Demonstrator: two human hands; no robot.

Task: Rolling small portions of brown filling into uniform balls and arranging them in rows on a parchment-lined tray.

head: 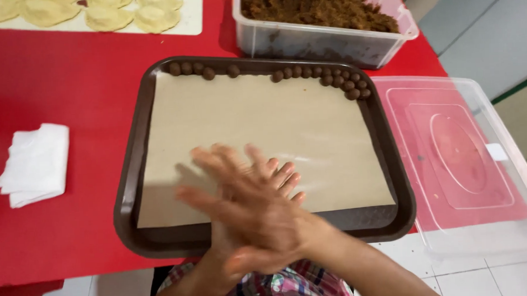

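Both hands are pressed palm to palm over the near edge of the brown tray (130,170), blurred by motion. The right hand (248,207) lies on top, fingers spread and pointing far-left; the left hand (276,182) is beneath it, only its fingertips showing past the right hand's edge. Whether anything sits between the palms cannot be told: each grip is flat and open-fingered, closed only against the other hand.

The tray is a dark brown rectangle with rounded corners, lined with a sheet of tan paper (257,125) that is bare over most of its area. Along the tray's far edge runs a row of small brown balls (325,77), round and matt, loosely spaced at the left and bunched together toward the far right corner.

Beyond the tray stands a clear plastic tub (330,43) filled with crumbly brown mixture (317,6). To the right lies the tub's clear lid (511,215), overhanging the red desk (57,79). A folded white cloth (35,165) rests to the left, and at the far left a white board (192,22) carries pale dough pieces (107,18).
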